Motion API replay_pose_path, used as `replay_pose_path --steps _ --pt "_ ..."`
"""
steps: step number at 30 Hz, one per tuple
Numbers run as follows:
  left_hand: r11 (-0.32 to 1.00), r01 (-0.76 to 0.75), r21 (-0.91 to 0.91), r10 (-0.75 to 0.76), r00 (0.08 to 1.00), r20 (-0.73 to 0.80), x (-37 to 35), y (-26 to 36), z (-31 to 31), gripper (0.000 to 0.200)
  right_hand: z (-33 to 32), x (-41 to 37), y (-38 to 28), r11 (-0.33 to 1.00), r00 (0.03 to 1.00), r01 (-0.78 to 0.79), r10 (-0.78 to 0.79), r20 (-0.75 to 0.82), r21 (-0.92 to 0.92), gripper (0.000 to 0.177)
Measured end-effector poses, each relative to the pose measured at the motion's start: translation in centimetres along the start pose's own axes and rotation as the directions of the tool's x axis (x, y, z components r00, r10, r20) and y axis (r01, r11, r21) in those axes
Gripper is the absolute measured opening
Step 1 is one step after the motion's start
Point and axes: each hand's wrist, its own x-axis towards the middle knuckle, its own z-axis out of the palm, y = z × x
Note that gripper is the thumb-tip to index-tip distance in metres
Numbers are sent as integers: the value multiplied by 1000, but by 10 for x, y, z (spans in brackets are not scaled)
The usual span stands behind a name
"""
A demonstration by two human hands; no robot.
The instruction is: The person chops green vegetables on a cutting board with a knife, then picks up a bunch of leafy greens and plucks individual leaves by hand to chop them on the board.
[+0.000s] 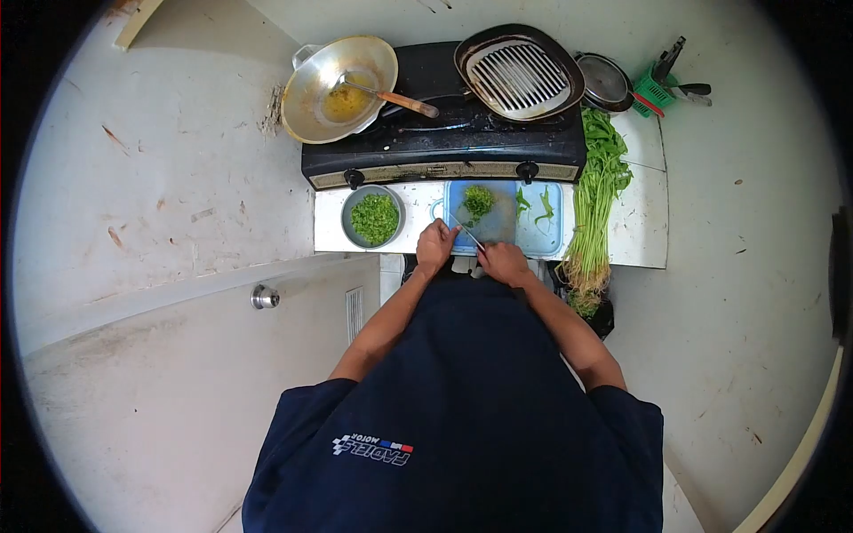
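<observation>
**Work in hand.** Greens are being cut on the blue cutting board (551, 240), which lies on the white table (649, 240). The right hand (504, 262) is at the board's near edge, its grip closed on the handle of a knife (466, 232). The blade runs slantwise over the board towards the heap of chopped greens (478, 201) at the board's far side. The left hand (435, 247) rests at the board's near left corner, just beside the blade, with fingers curled. Whether its grip holds anything cannot be told at this size.

**Assessment.** The cut is judged best done with the left fingertips tucked back from the edge and the knife tip low on the board. The heap should be gathered close under the blade for each pass. A few uncut leaves (533, 206) lie on the right part of the board, apart from the heap, and would need drawing in.

**Containers.**
- A grey bowl (346, 218) stands just left of the board, filled with fine green cuttings (374, 218).
- Beyond the board, on the black stove (444, 147), a metal wok (302, 89) holds a shallow yellow liquid and a ladle (395, 98).
- Beside the wok, also beyond the board, a grill pan (520, 75) appears empty.
- A long bundle of greens (595, 195) lies just right of the board, uncut.
</observation>
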Motion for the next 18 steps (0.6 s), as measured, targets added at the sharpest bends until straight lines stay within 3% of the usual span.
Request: replay_pose_path --steps 5,18 --pt "997 19 -80 -17 1000 26 0 -9 0 37 -2 2 -3 1000 1000 -7 7 -8 -5 39" --pt "995 71 -68 -69 997 32 0 -8 -2 36 -2 0 2 1000 1000 -9 8 -14 -10 39"
